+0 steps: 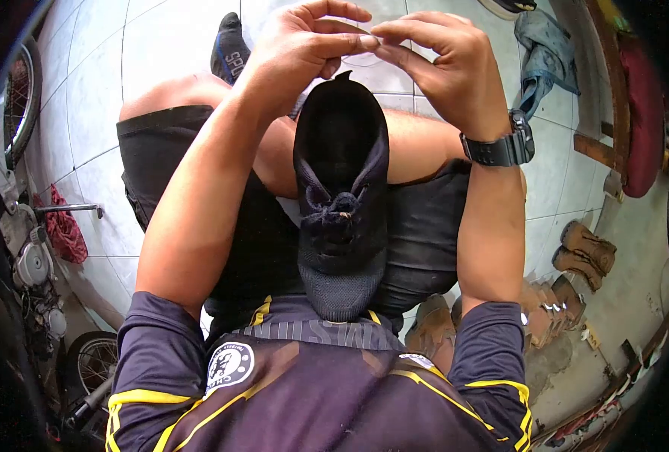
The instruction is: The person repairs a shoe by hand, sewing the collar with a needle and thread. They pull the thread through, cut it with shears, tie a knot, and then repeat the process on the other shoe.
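A black lace-up sneaker (342, 290) rests in my lap, its toe toward my body and its opening facing up. The laces (338, 209) are tied in a knot. Just beyond the heel, my left hand (312, 38) pinches with thumb and fingers around something thin, too small to name. My right hand (443, 64) meets it there, thumb and forefinger pressed together at the same spot. Neither hand touches the laces. A small torn-looking tab (343, 76) sticks up at the heel collar.
I sit cross-legged on white tiles (93, 113). Motorcycle parts (33, 260) and a red cloth (65, 226) are at the left. On the right lie blue-grey cloth (545, 56), brown boots (584, 252) and several other shoes (553, 309) beside a wooden frame (598, 151).
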`<state>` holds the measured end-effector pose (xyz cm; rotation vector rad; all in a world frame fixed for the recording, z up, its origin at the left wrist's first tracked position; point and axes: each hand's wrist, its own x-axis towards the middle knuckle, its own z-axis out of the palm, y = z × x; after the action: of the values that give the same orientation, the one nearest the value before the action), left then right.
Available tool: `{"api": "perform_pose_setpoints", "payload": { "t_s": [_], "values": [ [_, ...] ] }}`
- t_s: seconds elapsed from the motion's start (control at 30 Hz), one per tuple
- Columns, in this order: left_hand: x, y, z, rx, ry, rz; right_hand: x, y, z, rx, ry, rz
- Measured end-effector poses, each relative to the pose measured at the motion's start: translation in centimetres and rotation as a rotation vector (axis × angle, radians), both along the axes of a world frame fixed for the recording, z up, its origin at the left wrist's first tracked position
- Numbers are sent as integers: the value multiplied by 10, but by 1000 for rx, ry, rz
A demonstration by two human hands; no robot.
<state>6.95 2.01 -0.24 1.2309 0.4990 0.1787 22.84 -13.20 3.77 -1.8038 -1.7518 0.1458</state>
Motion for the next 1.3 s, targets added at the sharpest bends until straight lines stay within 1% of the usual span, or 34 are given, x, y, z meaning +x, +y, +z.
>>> {"api": "perform_pose_setpoints", "payload": {
  "t_s": [0.07,0.1,0.23,0.3,0.33,0.4,0.43,0.47,0.53,0.57,0.6,0.67,0.7,0.73,0.8,0.83,0.87,0.93,1.03,1.07,1.13,1.17,1.2,1.27,1.3],
  "values": [
    [2,3,5,-148,46,-19,-4,4,0,137,112,15],
    [4,0,13,-188,63,19,-6,3,-1,131,155,-24],
    [5,-2,12,-180,74,-16,-5,-3,-2,54,158,-50],
    [6,-4,13,-132,137,4,-8,-5,1,-14,159,-158],
    [7,-4,11,-133,139,-1,-8,-7,5,-16,161,-162],
    [6,-1,5,-192,118,72,-6,-12,12,-184,344,-289],
    [4,-1,5,-177,132,89,-1,-18,1,-203,518,-333],
    [3,0,5,-179,136,88,8,-27,-10,-205,521,-334],
    [2,3,3,-269,189,127,17,-39,-18,-302,782,-146],
    [-2,4,2,-322,170,83,15,-49,-24,-341,852,-119],
    [-4,1,6,-326,176,77,13,-49,-27,-343,858,-127],
    [-10,-5,14,-261,197,64,7,-53,-34,-322,1007,-119],
    [-13,-5,10,-268,162,25,5,-51,-35,-323,1014,-127],
    [-15,-6,7,-271,170,17,5,-48,-34,-355,1107,-143],
    [-19,-10,7,-330,122,85,4,-44,-32,-418,1293,-172],
    [-23,-8,-5,-364,59,71,4,-44,-32,-436,1277,-168],
    [-23,-4,-9,-362,63,69,4,-43,-33,-433,1282,-168],
    [-21,-1,-7,-392,120,33,3,-42,-34,-436,1207,-152],
    [-20,-8,9,-449,134,58,0,-40,-26,-455,1172,-186],
    [-20,-8,7,-447,134,58,2,-41,-28,-454,1173,-185],
    [-18,-12,8,-455,41,67,3,-41,-32,-422,1203,-134],
    [-16,-13,11,-454,40,67,3,-41,-32,-421,1202,-133],
    [-7,-20,30,-426,204,169,1,-41,-28,-372,1200,-148],
    [-7,-22,31,-394,367,270,-1,-40,-21,-322,1197,-163],
    [-18,-19,13,-359,175,119,-1,-40,-18,-352,1166,-209]
  ]
}}
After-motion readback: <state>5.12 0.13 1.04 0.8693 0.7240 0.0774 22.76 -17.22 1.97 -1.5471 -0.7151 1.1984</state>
